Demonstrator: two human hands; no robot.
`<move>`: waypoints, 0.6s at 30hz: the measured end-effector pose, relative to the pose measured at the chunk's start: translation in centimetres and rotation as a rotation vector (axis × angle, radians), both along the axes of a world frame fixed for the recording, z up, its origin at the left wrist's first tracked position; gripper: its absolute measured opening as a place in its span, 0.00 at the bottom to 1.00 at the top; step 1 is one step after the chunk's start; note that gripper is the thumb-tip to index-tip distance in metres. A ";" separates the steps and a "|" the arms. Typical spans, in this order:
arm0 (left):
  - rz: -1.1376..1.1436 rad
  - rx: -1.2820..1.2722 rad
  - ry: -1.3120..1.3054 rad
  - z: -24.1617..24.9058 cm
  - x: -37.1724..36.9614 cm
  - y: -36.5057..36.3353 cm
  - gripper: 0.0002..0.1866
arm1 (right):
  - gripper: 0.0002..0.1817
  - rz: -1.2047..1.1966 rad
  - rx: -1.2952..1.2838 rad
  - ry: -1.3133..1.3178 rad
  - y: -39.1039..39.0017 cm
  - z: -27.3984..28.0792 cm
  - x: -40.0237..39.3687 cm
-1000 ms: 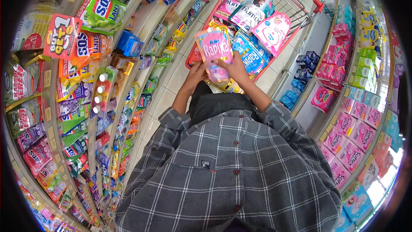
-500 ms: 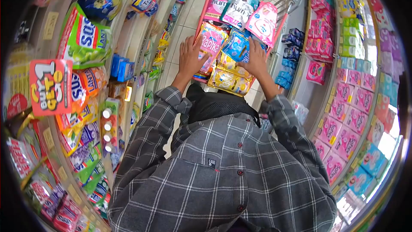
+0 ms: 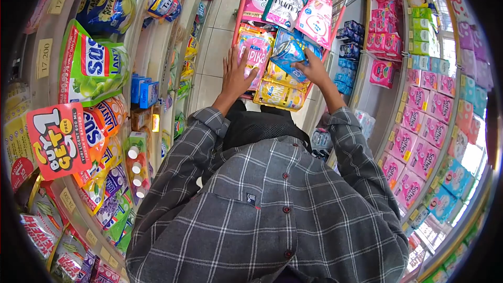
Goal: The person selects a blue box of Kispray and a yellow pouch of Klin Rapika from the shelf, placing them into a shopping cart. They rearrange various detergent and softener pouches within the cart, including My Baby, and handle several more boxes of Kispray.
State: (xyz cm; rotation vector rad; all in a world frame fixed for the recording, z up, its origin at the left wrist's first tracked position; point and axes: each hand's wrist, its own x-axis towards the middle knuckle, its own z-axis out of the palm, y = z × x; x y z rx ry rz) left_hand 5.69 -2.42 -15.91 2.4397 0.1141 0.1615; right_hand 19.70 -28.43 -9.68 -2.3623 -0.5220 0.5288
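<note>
Moved since one second earlier: one pink packet (image 3: 258, 44), lettered Rapika, formerly held up between both hands, had been laid in the shopping cart (image 3: 242, 6), at its left side.
Left hand (image 3: 237, 81): palm down, fingers spread over the left edge of that packet; grip wide, nothing clasped.
Right hand (image 3: 315, 71): partly curled, set at the right side of a blue packet (image 3: 285, 55); grip narrowed, though whether the packet was clasped could not be told.
Yellow packets (image 3: 283, 94): laid at the near end of the cart.
Three pouches (image 3: 287, 8): placed side by side towards the far end.
Left shelving (image 3: 78, 215): stocked with bagged goods, including a green SOS pouch (image 3: 97, 65); a red BUY 1 GET 1 sign (image 3: 58, 139) was displayed.
Right shelving (image 3: 369, 99): stacked with pink Softex packs (image 3: 414, 118).
</note>
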 end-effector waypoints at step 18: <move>-0.024 -0.111 -0.014 1.5 -0.1 0.5 0.44 | 0.31 0.183 -0.090 -0.599 11.9 1.0 4.2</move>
